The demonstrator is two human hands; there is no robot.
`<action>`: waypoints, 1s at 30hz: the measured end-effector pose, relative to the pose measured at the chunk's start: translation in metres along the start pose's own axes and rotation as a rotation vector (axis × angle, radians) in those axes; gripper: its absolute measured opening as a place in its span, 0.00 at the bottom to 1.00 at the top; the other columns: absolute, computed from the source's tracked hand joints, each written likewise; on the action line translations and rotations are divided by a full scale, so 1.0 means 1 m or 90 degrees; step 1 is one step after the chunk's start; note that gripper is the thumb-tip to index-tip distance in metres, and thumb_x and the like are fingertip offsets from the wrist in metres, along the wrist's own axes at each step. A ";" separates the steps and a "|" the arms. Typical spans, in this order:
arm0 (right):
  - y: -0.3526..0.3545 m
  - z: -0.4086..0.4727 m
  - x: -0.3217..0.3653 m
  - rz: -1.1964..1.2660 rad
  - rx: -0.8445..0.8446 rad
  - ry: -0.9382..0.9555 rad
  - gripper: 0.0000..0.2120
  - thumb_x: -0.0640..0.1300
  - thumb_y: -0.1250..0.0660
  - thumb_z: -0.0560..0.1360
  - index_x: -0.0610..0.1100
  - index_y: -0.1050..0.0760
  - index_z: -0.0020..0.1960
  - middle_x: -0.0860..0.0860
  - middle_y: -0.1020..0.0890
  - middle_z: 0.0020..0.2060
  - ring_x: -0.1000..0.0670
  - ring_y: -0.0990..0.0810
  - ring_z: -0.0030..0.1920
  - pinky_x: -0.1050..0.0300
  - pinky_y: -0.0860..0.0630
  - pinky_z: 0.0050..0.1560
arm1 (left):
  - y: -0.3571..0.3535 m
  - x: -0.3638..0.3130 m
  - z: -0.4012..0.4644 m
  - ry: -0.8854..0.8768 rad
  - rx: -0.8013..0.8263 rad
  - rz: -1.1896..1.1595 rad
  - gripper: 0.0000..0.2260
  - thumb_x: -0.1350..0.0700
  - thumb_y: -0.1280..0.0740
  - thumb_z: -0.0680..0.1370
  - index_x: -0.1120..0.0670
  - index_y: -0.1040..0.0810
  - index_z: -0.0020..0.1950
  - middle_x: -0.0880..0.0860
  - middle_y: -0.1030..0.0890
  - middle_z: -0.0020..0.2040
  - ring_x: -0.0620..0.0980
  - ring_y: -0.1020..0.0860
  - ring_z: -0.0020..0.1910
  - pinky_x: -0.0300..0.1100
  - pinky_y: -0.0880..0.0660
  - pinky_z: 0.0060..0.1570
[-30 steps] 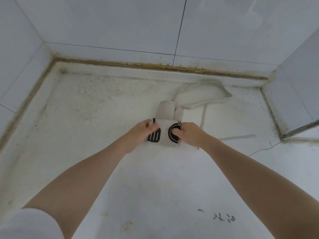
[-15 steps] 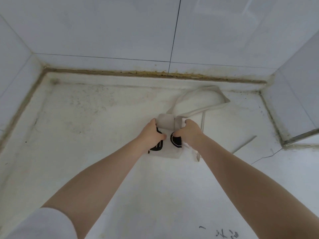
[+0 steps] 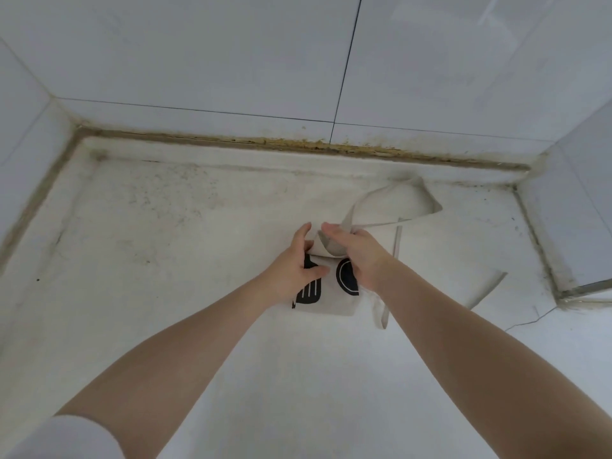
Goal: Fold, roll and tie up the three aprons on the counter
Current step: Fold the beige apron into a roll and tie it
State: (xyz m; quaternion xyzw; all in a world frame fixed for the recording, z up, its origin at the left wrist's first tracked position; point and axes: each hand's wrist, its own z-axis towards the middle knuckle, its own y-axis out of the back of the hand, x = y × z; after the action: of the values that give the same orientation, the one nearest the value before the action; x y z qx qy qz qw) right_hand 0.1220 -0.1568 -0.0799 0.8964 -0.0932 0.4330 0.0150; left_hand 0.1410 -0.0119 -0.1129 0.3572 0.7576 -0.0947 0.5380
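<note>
Both hands hold the folded apron [image 3: 326, 298]: left hand [image 3: 294, 270] pinching its left edge, right hand [image 3: 356, 256] curled over the roll; the unrolled cloth trails beyond the right hand.

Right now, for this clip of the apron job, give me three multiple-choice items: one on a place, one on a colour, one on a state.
1. Where does the apron lie on the counter?
A. far left corner
B. right of middle, before the back wall
C. hanging off the near edge

2. What colour are the printed shapes on the apron?
A. red
B. green
C. black

3. What are the hands doing?
A. both hold the apron's folded part
B. both rest flat on the bare counter
C. only one touches the apron

Answers:
1 B: the cloth lies right of centre, its loose strap trailing to the right.
2 C: the prints are black on beige cloth.
3 A: the left hand and right hand each have a grip on the fold.
</note>
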 end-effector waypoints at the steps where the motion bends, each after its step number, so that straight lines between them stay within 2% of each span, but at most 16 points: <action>1: -0.001 0.000 0.002 0.028 -0.007 0.012 0.09 0.48 0.31 0.74 0.43 0.19 0.47 0.45 0.16 0.45 0.45 0.19 0.50 0.51 0.24 0.57 | 0.003 -0.001 0.001 -0.001 -0.016 -0.013 0.37 0.59 0.30 0.75 0.47 0.48 0.76 0.50 0.31 0.65 0.46 0.32 0.66 0.38 0.34 0.65; 3: -0.001 -0.005 0.012 0.112 0.007 0.046 0.11 0.46 0.37 0.78 0.43 0.23 0.39 0.50 0.19 0.35 0.49 0.22 0.40 0.59 0.24 0.44 | 0.010 -0.006 0.002 -0.025 -0.023 0.005 0.33 0.59 0.28 0.73 0.47 0.39 0.73 0.49 0.26 0.58 0.46 0.28 0.59 0.30 0.30 0.54; 4: -0.001 -0.006 0.016 0.139 0.019 0.065 0.13 0.45 0.40 0.80 0.44 0.27 0.37 0.51 0.22 0.33 0.51 0.25 0.38 0.61 0.27 0.41 | 0.013 -0.008 0.002 -0.041 -0.022 0.039 0.30 0.59 0.28 0.72 0.48 0.37 0.71 0.49 0.24 0.56 0.46 0.26 0.55 0.28 0.30 0.51; 5: -0.002 -0.008 0.021 0.150 0.028 0.080 0.15 0.45 0.42 0.80 0.43 0.29 0.35 0.51 0.24 0.34 0.52 0.26 0.39 0.62 0.29 0.43 | 0.014 -0.009 0.001 -0.056 -0.033 0.071 0.27 0.59 0.28 0.73 0.49 0.34 0.69 0.49 0.23 0.55 0.47 0.24 0.53 0.30 0.29 0.50; 7: -0.006 -0.017 0.030 0.094 0.025 0.099 0.19 0.47 0.42 0.80 0.44 0.32 0.32 0.52 0.22 0.37 0.52 0.26 0.45 0.59 0.32 0.55 | 0.011 -0.014 -0.004 -0.079 -0.094 0.088 0.18 0.58 0.29 0.74 0.51 0.29 0.62 0.48 0.21 0.47 0.48 0.23 0.46 0.35 0.28 0.47; 8: -0.010 -0.021 0.033 0.042 0.016 0.106 0.20 0.48 0.41 0.80 0.45 0.32 0.30 0.53 0.21 0.38 0.52 0.26 0.48 0.57 0.35 0.59 | 0.009 -0.015 -0.004 -0.085 -0.141 0.080 0.14 0.58 0.29 0.74 0.52 0.28 0.57 0.46 0.24 0.41 0.46 0.25 0.40 0.33 0.29 0.42; 10: -0.013 -0.034 0.038 -0.013 -0.023 0.154 0.21 0.49 0.38 0.79 0.46 0.32 0.28 0.54 0.20 0.38 0.53 0.24 0.49 0.55 0.36 0.61 | 0.006 -0.024 -0.008 -0.085 -0.234 0.027 0.08 0.60 0.30 0.74 0.52 0.27 0.49 0.45 0.29 0.34 0.43 0.30 0.33 0.29 0.34 0.32; 13: -0.006 -0.056 0.038 0.047 -0.032 0.220 0.21 0.47 0.37 0.78 0.45 0.29 0.27 0.51 0.18 0.39 0.50 0.21 0.50 0.51 0.31 0.63 | 0.009 -0.042 -0.016 -0.077 -0.330 -0.110 0.10 0.65 0.32 0.74 0.49 0.27 0.42 0.47 0.27 0.35 0.46 0.30 0.33 0.34 0.32 0.33; 15: 0.000 -0.069 0.035 0.048 -0.019 0.220 0.21 0.49 0.40 0.79 0.44 0.27 0.29 0.49 0.17 0.46 0.49 0.22 0.55 0.53 0.28 0.58 | 0.013 -0.056 -0.022 -0.071 -0.369 -0.176 0.14 0.68 0.35 0.73 0.48 0.26 0.39 0.48 0.25 0.37 0.49 0.27 0.37 0.41 0.29 0.38; 16: 0.002 -0.075 0.033 0.034 -0.032 0.208 0.21 0.50 0.40 0.80 0.44 0.25 0.30 0.49 0.18 0.51 0.49 0.23 0.57 0.54 0.28 0.57 | 0.014 -0.063 -0.026 -0.063 -0.376 -0.205 0.15 0.69 0.35 0.73 0.48 0.25 0.38 0.48 0.23 0.38 0.50 0.25 0.39 0.44 0.27 0.39; 18: 0.007 -0.089 0.031 -0.007 -0.099 0.168 0.21 0.53 0.40 0.79 0.46 0.22 0.32 0.49 0.21 0.56 0.49 0.24 0.54 0.53 0.26 0.56 | 0.011 -0.078 -0.038 -0.047 -0.375 -0.286 0.15 0.70 0.36 0.74 0.50 0.23 0.38 0.50 0.22 0.39 0.52 0.23 0.40 0.46 0.25 0.41; 21: 0.010 -0.106 0.034 0.034 -0.072 0.134 0.19 0.52 0.42 0.80 0.44 0.24 0.36 0.47 0.23 0.52 0.48 0.24 0.50 0.58 0.23 0.45 | -0.001 -0.099 -0.053 0.000 -0.360 -0.430 0.13 0.69 0.37 0.75 0.53 0.22 0.40 0.53 0.21 0.39 0.50 0.22 0.37 0.39 0.23 0.32; 24: 0.014 -0.125 0.045 0.200 0.003 0.178 0.18 0.49 0.44 0.81 0.41 0.24 0.40 0.47 0.20 0.45 0.47 0.21 0.46 0.56 0.23 0.47 | -0.016 -0.117 -0.073 0.023 -0.244 -0.585 0.10 0.67 0.40 0.78 0.56 0.22 0.46 0.54 0.20 0.38 0.48 0.21 0.32 0.35 0.25 0.26; 26: 0.020 -0.133 0.051 0.251 0.007 0.233 0.18 0.49 0.44 0.81 0.41 0.22 0.42 0.47 0.19 0.44 0.47 0.22 0.45 0.55 0.24 0.49 | -0.023 -0.128 -0.081 0.014 -0.199 -0.496 0.09 0.63 0.40 0.79 0.54 0.21 0.48 0.50 0.19 0.37 0.44 0.22 0.32 0.36 0.26 0.32; 28: 0.027 -0.141 0.052 0.220 -0.021 0.281 0.18 0.50 0.45 0.82 0.43 0.21 0.44 0.47 0.18 0.46 0.48 0.22 0.46 0.56 0.25 0.48 | -0.031 -0.142 -0.088 0.005 -0.189 -0.289 0.07 0.53 0.38 0.79 0.50 0.20 0.45 0.48 0.19 0.40 0.44 0.23 0.39 0.36 0.29 0.40; 30: 0.035 -0.150 0.051 0.152 -0.042 0.320 0.17 0.49 0.46 0.82 0.45 0.21 0.44 0.48 0.19 0.47 0.50 0.22 0.47 0.60 0.26 0.47 | -0.041 -0.156 -0.093 -0.002 -0.137 -0.183 0.13 0.44 0.38 0.77 0.51 0.20 0.50 0.50 0.18 0.46 0.46 0.22 0.46 0.38 0.29 0.48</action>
State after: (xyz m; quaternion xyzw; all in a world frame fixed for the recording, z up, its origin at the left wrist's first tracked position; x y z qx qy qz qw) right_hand 0.0307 -0.1827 0.0523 0.7425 -0.2053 0.6375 0.0159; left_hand 0.0710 -0.0610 0.0526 0.1855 0.8059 -0.0897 0.5550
